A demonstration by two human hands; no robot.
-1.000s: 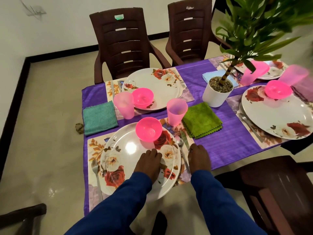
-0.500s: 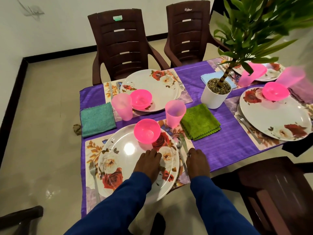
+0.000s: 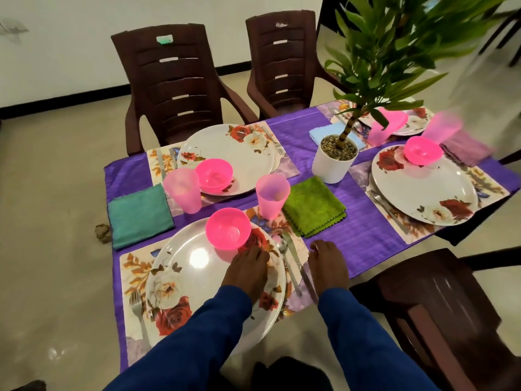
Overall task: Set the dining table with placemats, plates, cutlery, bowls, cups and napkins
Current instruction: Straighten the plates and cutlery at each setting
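Pink bowl (image 3: pixel 228 228) sits just beyond the left hand (image 3: pixel 245 273), whose flat, relaxed fingers rest on the plate (image 3: pixel 191 280). Nothing is held by the right hand (image 3: pixel 327 266), laid beside the knife (image 3: pixel 298 266). Cutlery should be nudged parallel, gently.

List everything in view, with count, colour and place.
tablecloth: one, purple, over the table
placemats: four, floral, under the plates
plates: four, white floral, one on each placemat
bowls: three, pink, on plate rims
cups: four, pink, beside the plates
napkins: four: green, teal, light blue, purple
forks: four seen, silver, beside the plates
spoon and knife: silver, right of the near plate
plant: one, green, white pot, mid-table
chairs: four, brown, around the table
left hand: on the near plate
right hand: beside the knife
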